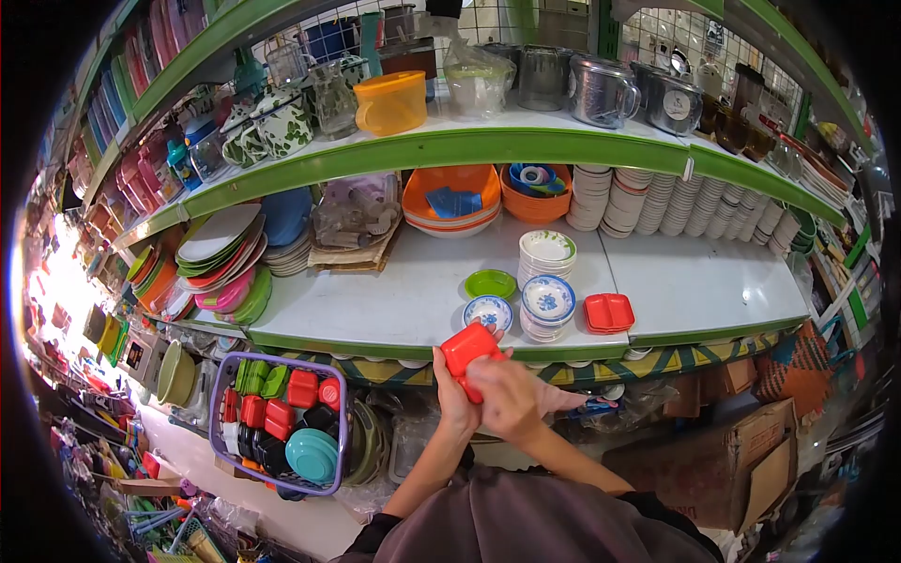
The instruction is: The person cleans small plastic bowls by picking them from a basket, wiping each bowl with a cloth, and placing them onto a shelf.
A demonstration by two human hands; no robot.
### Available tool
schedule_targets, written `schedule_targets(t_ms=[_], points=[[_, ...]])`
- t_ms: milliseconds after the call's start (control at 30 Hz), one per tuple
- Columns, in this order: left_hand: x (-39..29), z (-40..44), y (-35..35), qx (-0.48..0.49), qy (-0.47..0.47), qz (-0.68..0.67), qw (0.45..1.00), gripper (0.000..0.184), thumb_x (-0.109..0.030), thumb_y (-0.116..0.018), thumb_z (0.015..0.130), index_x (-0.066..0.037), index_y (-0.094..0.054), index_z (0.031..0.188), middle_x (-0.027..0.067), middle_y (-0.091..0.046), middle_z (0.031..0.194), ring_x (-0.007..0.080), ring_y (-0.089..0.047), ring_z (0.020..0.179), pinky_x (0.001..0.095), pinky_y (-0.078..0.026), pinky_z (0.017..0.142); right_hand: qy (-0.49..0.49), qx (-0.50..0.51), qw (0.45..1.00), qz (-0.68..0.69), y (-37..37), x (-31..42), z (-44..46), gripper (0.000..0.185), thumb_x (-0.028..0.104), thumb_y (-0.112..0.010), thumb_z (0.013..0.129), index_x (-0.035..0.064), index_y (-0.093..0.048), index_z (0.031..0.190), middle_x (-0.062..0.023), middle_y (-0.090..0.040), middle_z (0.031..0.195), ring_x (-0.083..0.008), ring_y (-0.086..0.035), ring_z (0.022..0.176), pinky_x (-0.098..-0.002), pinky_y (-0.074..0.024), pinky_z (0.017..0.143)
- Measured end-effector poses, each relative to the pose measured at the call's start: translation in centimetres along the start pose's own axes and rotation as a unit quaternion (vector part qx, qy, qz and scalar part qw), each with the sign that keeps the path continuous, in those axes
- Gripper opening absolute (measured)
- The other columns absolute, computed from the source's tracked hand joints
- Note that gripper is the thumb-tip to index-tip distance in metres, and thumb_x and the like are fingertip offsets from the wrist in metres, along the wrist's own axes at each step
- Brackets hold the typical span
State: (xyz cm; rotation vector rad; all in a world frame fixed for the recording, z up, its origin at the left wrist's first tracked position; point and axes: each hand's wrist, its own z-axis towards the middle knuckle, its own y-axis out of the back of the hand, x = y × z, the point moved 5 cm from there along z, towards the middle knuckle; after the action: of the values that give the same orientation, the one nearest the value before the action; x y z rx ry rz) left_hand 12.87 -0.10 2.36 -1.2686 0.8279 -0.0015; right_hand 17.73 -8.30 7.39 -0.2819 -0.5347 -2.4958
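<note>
My left hand [454, 402] is closed around a small red plastic dish [469, 347], its underside tilted up toward me. Curled over the lower part of that dish is my right hand [507, 399], slightly blurred. A pale pink cloth [557, 398] trails out from its far side. Just beyond the hands, a blue-patterned bowl [487, 313] sits on the shelf beside a green bowl [491, 283]. To the right stand a stack of blue-rimmed bowls [548, 300], a stack of green-patterned bowls [548, 249] and red two-compartment sauce dishes [609, 312].
A purple basket [342, 422] holding red, black, green and turquoise dishes stands at lower left. Stacked plates [221, 235], orange bowls [450, 197] and rows of white bowls [624, 202] line the shelf. Below right lies a cardboard box [699, 469]. An upper green-edged shelf [469, 147] overhangs.
</note>
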Motion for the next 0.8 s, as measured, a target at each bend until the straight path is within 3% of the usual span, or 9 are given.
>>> schedule_targets(t_ms=[133,267,367,433,467,533,567,600,800], points=[[0.0,-0.1,0.0,-0.021,0.000,-0.005,1.000,0.076,-0.062,-0.022,0.097,-0.002,-0.037,0.140,0.0167,-0.050,0.134,0.0292,-0.048,0.126,0.0462,-0.039,0.106,-0.180,-0.030,0.983,0.025,1.5,-3.6,-1.4,0.030,-0.014,-0.060,0.068,0.0014,-0.064,0.093,-0.0146,-0.062,0.106,-0.0308,-0.059,0.096,-0.0404,-0.0474,0.081],[1.2,1.0,-1.6,-0.005,-0.011,0.012,1.000,0.073,-0.060,-0.023,0.097,-0.002,-0.037,0.140,0.0155,-0.050,0.133,0.0299,-0.048,0.124,0.0476,-0.040,0.105,-0.079,-0.020,0.995,0.054,3.6,-2.1,-3.4,0.022,-0.013,-0.060,0.067,-0.0004,-0.064,0.084,-0.0177,-0.064,0.104,-0.0311,-0.061,0.090,-0.0363,-0.0482,0.077],[3.8,2.0,-3.1,0.017,0.020,0.044,0.999,0.070,-0.057,-0.022,0.098,-0.002,-0.038,0.140,0.0155,-0.050,0.135,0.0295,-0.049,0.124,0.0455,-0.041,0.104,-0.159,-0.032,0.979,0.127,5.8,-4.1,-4.7,0.018,-0.011,-0.059,0.069,-0.0001,-0.063,0.081,-0.0176,-0.065,0.102,-0.0285,-0.061,0.090,-0.0372,-0.0485,0.078],[6.3,2.4,-4.1,0.060,0.058,0.101,0.991,0.069,-0.055,-0.020,0.099,-0.002,-0.037,0.140,0.0154,-0.050,0.135,0.0290,-0.050,0.123,0.0441,-0.041,0.104,-0.306,-0.140,0.921,0.195,8.6,-6.0,-5.2,0.013,-0.009,-0.057,0.077,-0.0004,-0.061,0.085,-0.0157,-0.063,0.105,-0.0235,-0.059,0.097,-0.0351,-0.0459,0.088],[7.7,2.4,-4.8,0.097,0.097,0.105,0.985,0.060,-0.045,-0.031,0.100,-0.002,-0.036,0.142,0.0149,-0.044,0.141,0.0296,-0.046,0.126,0.0418,-0.038,0.107,-0.359,-0.198,0.889,0.205,10.2,-7.7,-6.4,0.012,-0.008,-0.056,0.078,-0.0007,-0.060,0.087,-0.0157,-0.063,0.107,-0.0227,-0.059,0.099,-0.0346,-0.0447,0.091],[9.2,3.5,-6.7,0.214,-0.026,0.332,0.918,0.056,-0.036,-0.040,0.098,-0.001,-0.035,0.142,0.0158,-0.039,0.144,0.0295,-0.042,0.130,0.0416,-0.035,0.108,-0.409,-0.291,0.838,0.215,13.2,-9.7,-7.8,0.011,-0.006,-0.055,0.081,-0.0008,-0.060,0.090,-0.0151,-0.062,0.108,-0.0212,-0.057,0.102,-0.0336,-0.0428,0.095],[10.0,3.9,-8.0,0.266,-0.090,0.435,0.855,0.055,-0.031,-0.045,0.097,-0.001,-0.035,0.142,0.0162,-0.037,0.145,0.0295,-0.040,0.131,0.0415,-0.034,0.109,-0.409,-0.326,0.825,0.214,14.7,-10.3,-8.1,0.011,-0.005,-0.056,0.082,-0.0004,-0.060,0.091,-0.0145,-0.062,0.108,-0.0207,-0.057,0.103,-0.0332,-0.0422,0.095],[10.1,4.6,-9.5,0.303,-0.171,0.527,0.775,0.061,-0.026,-0.060,0.090,0.002,-0.037,0.139,0.0185,-0.035,0.142,0.0331,-0.038,0.128,0.0426,-0.032,0.107,-0.409,-0.361,0.811,0.213,16.0,-10.7,-8.4,0.010,-0.004,-0.056,0.083,-0.0001,-0.060,0.091,-0.0139,-0.062,0.109,-0.0201,-0.057,0.103,-0.0328,-0.0416,0.096],[16.9,10.2,-11.5,0.317,-0.318,0.724,0.524,0.071,-0.043,-0.064,0.085,0.001,-0.042,0.136,0.0185,-0.046,0.129,0.0347,-0.044,0.118,0.0487,-0.032,0.105,-0.413,-0.382,0.811,0.159,20.7,-11.9,-12.0,0.008,-0.002,-0.059,0.083,0.0005,-0.059,0.090,-0.0136,-0.062,0.108,-0.0210,-0.057,0.104,-0.0329,-0.0405,0.098]])
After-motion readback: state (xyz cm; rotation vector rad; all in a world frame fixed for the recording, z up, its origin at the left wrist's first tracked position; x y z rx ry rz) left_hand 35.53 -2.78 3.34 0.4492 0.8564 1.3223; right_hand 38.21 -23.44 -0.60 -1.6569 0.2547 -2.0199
